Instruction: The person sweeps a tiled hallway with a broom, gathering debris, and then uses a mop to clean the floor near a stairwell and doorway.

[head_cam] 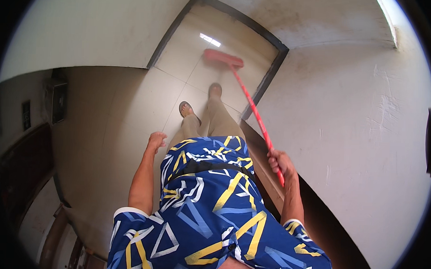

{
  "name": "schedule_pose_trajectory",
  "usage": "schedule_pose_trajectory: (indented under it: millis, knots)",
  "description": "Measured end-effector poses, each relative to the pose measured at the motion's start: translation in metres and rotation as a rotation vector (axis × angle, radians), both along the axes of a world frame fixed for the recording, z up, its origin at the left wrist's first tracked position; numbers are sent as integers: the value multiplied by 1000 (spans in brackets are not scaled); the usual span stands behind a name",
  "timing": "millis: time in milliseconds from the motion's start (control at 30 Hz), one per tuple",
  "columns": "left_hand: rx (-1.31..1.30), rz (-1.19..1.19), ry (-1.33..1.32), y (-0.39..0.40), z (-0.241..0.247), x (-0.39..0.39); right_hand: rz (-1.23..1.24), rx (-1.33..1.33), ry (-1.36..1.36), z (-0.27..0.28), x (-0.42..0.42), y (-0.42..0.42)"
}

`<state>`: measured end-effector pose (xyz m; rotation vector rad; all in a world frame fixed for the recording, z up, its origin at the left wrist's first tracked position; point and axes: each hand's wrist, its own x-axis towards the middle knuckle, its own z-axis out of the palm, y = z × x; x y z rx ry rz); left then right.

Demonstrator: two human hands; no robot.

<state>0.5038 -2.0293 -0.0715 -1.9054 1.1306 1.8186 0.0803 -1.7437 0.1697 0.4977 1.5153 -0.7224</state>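
Observation:
A red broom (250,100) slants across the view, with my right hand (281,161) closed around its handle close to the upper end. The broom's wide red head (223,58) is at the tiled floor beyond my feet; it looks slightly blurred, and its bristles cannot be made out clearly. My left hand (157,141) hangs beside my left hip with its fingers curled, and nothing can be seen in it. Both feet, in dark sandals (186,108), stand on the pale tiles between my hands and the broom head.
Dark skirting (270,81) edges the pale tiled floor (182,67) around the corner ahead. A scuffed white wall (344,114) rises close on the right, another wall (98,27) at upper left. A box-like object (59,102) and dark furniture (29,167) are at far left.

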Motion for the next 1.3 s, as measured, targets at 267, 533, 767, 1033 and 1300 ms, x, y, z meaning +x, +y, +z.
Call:
schedule_pose_trajectory:
  millis: [267,533,767,1033,1300]
  knots:
    - [-365,-523,394,30,51,-98,-326,-75,149,-165,-45,-32]
    - [612,-98,519,146,128,-264,-631,-149,-39,-212,41,-49]
    - [313,-83,233,141,178,-122,-438,-173,-423,-168,197,-77]
    - [95,-430,16,114,282,-74,-257,-341,-248,-169,219,-95]
    - [-398,-366,819,146,259,-83,-493,-303,55,-153,164,-91]
